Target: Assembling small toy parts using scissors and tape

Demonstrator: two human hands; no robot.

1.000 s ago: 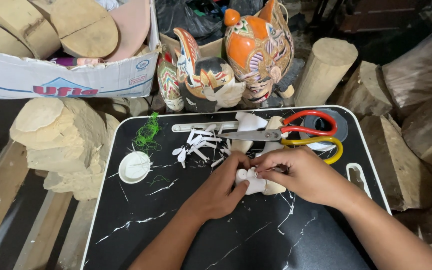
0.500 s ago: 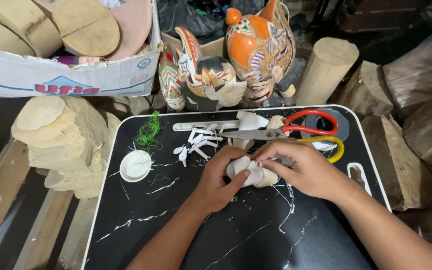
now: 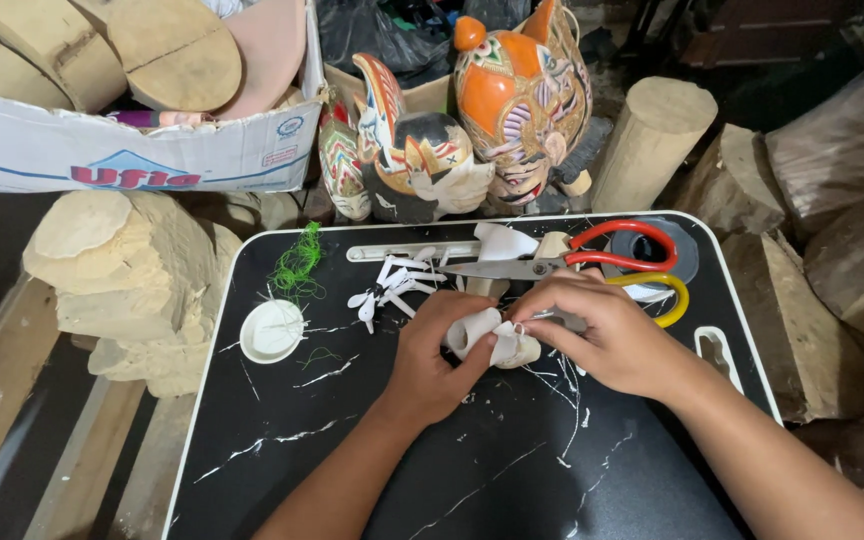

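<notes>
- Our left hand [image 3: 432, 360] lies low on the surface, fingers curled inward and thumb pressed toward the right hand.
- Our right hand [image 3: 602, 335] sits palm down, fingers bent, its fingertips [image 3: 524, 312] pinched close to the left thumb.
- Both forearms are bare and come in from the bottom edge, converging so the hands meet.

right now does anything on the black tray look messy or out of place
Yes. White slivers lie scattered near the scissors, and a loose tangle of green thread sits at the tray's back left corner. Both hands hold a small white piece.
</notes>
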